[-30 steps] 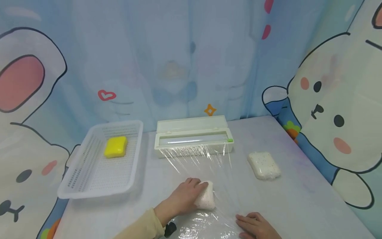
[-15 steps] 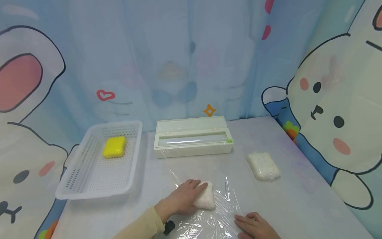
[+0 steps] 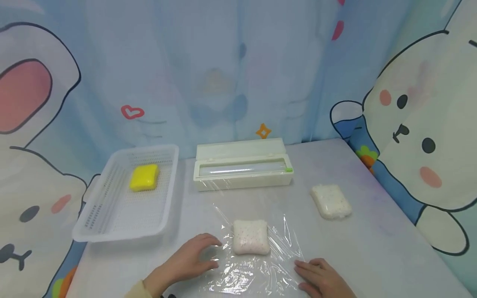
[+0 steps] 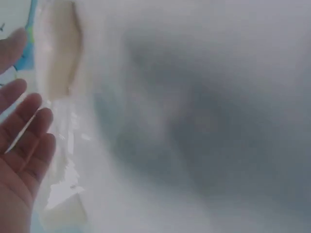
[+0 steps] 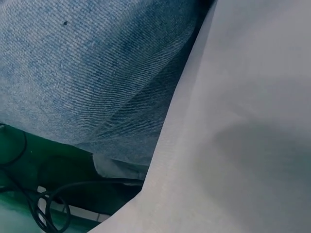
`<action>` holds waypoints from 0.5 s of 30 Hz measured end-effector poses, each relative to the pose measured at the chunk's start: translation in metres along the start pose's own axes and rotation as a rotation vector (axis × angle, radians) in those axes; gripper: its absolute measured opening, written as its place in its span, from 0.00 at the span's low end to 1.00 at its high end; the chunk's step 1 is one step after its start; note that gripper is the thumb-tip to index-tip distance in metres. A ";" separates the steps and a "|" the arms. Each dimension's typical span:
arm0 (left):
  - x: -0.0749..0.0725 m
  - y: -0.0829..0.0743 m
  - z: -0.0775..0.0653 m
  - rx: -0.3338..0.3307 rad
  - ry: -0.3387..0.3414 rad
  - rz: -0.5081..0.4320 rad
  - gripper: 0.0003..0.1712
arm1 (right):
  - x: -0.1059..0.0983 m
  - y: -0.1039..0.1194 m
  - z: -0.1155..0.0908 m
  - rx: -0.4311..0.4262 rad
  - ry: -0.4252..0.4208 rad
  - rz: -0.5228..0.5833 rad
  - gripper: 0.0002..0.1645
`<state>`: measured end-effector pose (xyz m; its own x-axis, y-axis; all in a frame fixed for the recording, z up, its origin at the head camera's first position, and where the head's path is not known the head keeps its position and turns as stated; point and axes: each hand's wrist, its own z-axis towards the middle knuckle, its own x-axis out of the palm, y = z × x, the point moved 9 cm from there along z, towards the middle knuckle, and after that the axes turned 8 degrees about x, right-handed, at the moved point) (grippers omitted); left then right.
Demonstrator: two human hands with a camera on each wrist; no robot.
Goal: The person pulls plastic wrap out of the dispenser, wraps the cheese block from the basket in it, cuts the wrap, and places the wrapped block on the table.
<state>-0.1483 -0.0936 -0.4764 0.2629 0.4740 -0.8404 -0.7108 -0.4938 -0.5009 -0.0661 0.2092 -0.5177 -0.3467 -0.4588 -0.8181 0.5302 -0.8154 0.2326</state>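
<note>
A white speckled bar of soap (image 3: pixel 251 237) lies flat on a sheet of clear plastic wrap (image 3: pixel 238 275), near the table's front. Just left of the soap is my left hand (image 3: pixel 190 256), thumb and fingers spread apart and holding nothing. In the left wrist view the left hand (image 4: pixel 24 141) shows its palm and loosely extended fingers beside the soap (image 4: pixel 59 51). My right hand (image 3: pixel 325 278) rests at the wrap's right edge with its fingers extended. The right wrist view does not show that hand.
Behind the soap stands a white wrap dispenser box (image 3: pixel 244 182), lid raised. A second speckled soap bar (image 3: pixel 331 201), apparently wrapped, lies at right. At left, a white basket (image 3: pixel 123 236) holds a yellow bar (image 3: pixel 144 177). A patterned curtain (image 3: pixel 179 74) hangs behind.
The left hand has lifted off the soap and moved left, uncovering it. Taut streaks of wrap running up to the dispenser have largely gone. The right hand has stayed nearly still.
</note>
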 end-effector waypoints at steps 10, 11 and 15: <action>0.019 0.003 -0.050 0.147 0.018 -0.138 0.26 | -0.001 -0.001 0.000 0.051 0.066 -0.028 0.30; 0.022 0.005 -0.051 0.135 0.035 -0.139 0.25 | -0.001 0.000 0.000 0.057 0.072 -0.022 0.29; 0.028 0.010 -0.053 0.077 0.076 -0.168 0.20 | -0.001 -0.001 -0.001 0.101 0.127 -0.032 0.26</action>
<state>-0.1136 -0.1239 -0.5160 0.4282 0.4872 -0.7611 -0.6999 -0.3539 -0.6203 -0.0656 0.2106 -0.5172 -0.2584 -0.3894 -0.8841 0.4377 -0.8630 0.2522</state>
